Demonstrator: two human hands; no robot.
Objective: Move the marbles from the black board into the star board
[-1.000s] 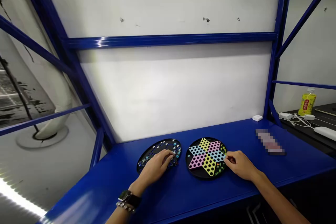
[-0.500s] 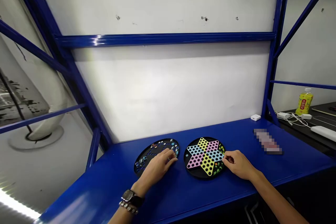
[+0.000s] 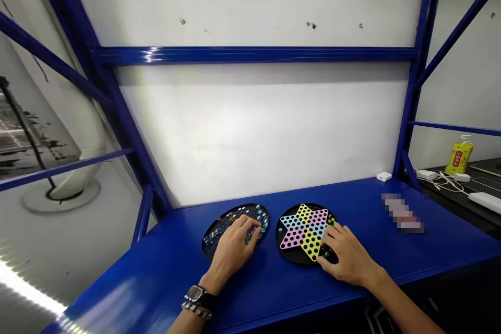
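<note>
A round black tray (image 3: 214, 229) with scattered marbles lies on the left part of the blue tabletop. Over its right side is my left hand (image 3: 237, 242), thumb and fingers curled with a gap between them and nothing visible in them. To the right, a second round black board (image 3: 287, 255) bears a star-shaped panel (image 3: 312, 242) of yellow, pink and blue points with dark holes. My right hand (image 3: 344, 255) reaches over this board's right edge, thumb and fingers spread around green marbles (image 3: 332, 219), some hidden under the fingers.
The blue table (image 3: 250, 292) stands inside a blue metal frame. A small white case (image 3: 384, 176) sits at the back right, near a blurred flat object (image 3: 403, 213). A yellow bottle (image 3: 460, 155), white cables and adapters are on a black surface at far right.
My right hand has moved left over the board's edge and its fingers have spread. My left hand stays over the left tray, thumb and fingers further apart. The camera view has shifted slightly.
</note>
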